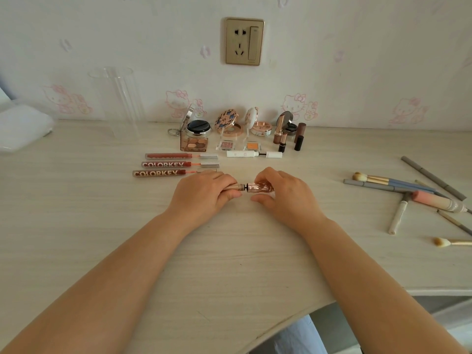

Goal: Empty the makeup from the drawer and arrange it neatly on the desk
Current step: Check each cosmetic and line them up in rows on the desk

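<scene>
Our left hand grips the gold cap; our right hand the pink tube; compacts open at twelve o'clock.

I see three lip gloss tubes lying in a row on the counter just behind and left of my fingers. Compacts stand further behind, by the wall. Brushes lie scattered well to the right.

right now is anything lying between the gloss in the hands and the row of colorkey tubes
Nothing visible. The pink gloss tube sits just in front of the nearest Colorkey tube, with only bare desk between; the left hand covers that row's cap end.
</scene>
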